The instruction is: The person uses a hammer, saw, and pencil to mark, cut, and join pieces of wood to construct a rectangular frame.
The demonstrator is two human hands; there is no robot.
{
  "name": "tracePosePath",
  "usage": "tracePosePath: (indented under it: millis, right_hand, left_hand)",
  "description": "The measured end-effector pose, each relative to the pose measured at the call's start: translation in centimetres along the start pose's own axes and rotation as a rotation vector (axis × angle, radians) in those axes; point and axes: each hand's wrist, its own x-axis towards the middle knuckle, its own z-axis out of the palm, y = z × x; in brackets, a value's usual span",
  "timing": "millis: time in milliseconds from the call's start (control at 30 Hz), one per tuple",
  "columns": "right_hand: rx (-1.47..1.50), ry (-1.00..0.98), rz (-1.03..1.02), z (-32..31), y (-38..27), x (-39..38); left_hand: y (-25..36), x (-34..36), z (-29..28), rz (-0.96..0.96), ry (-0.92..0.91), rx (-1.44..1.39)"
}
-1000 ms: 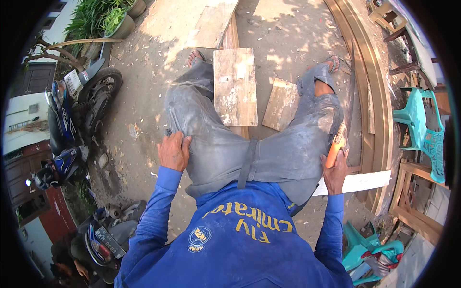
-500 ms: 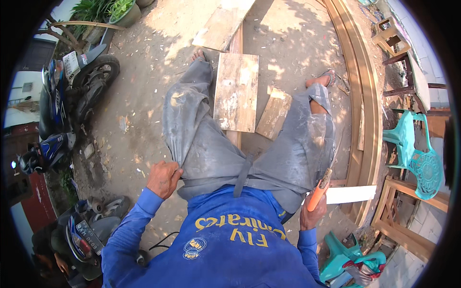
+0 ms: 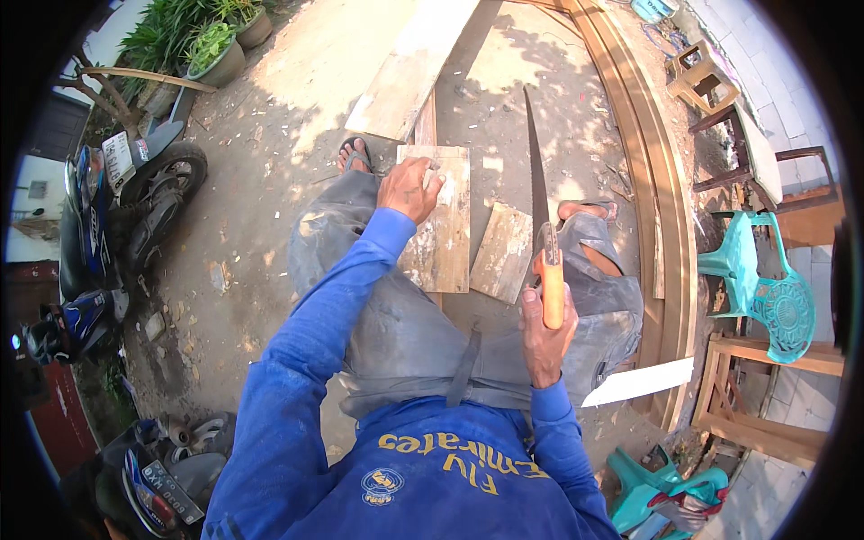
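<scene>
My left hand (image 3: 409, 189) is on the upper part of a weathered wooden board (image 3: 435, 256) between my legs, fingers curled; what is under them is hidden. My right hand (image 3: 546, 328) grips the orange handle (image 3: 553, 297) of a handsaw, whose long dark blade (image 3: 537, 162) points away from me, right of that board. A shorter board (image 3: 499, 252) lies beside the blade. A long pale plank (image 3: 400, 76) lies beyond, over a narrow timber (image 3: 427, 121).
Long timber strips (image 3: 661, 180) run along the right, with teal plastic chairs (image 3: 783, 315), a wooden frame (image 3: 765, 432) and a stool (image 3: 706, 76) beyond. A white strip (image 3: 639, 382) lies by my right hip. Motorbikes (image 3: 135, 225) stand left; potted plants (image 3: 216, 63) are at upper left.
My left hand has moved from my thigh forward onto the board. My right hand has swung the saw inward and forward from my right hip, blade now pointing away.
</scene>
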Motion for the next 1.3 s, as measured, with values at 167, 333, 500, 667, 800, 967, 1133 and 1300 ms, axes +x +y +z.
tracePosePath:
  millis: [167,333,500,667,800,967,1133,1300]
  right_hand:
    - [0.133,-0.087,0.143,5.3,2.7,0.3]
    - [0.176,-0.094,0.249,6.7,3.4,1.0]
    - [0.043,-0.149,0.188,6.9,3.0,2.5]
    - [-0.015,-0.152,0.189,8.0,5.1,2.6]
    - [-0.208,-0.129,0.041,9.2,4.0,3.5]
    - [-0.254,-0.129,0.058,9.5,4.2,3.5]
    - [-0.256,-0.144,0.118,9.9,3.9,3.5]
    - [-0.232,-0.109,0.064,10.5,3.9,3.3]
  left_hand:
    - [-6.1,4.3,9.3,-0.046,0.080,0.031]
    - [-8.7,4.3,12.7,-0.055,0.041,0.243]
    - [-6.6,2.5,12.2,-0.159,-0.042,0.289]
    - [-6.5,2.8,11.7,-0.250,-0.071,0.332]
    - [-6.9,3.6,12.2,-0.289,0.003,0.348]
    - [-7.0,3.7,12.3,-0.282,0.058,0.370]
    - [-6.6,4.0,12.3,-0.276,0.068,0.339]
    - [-6.9,3.8,12.3,-0.300,0.043,0.349]
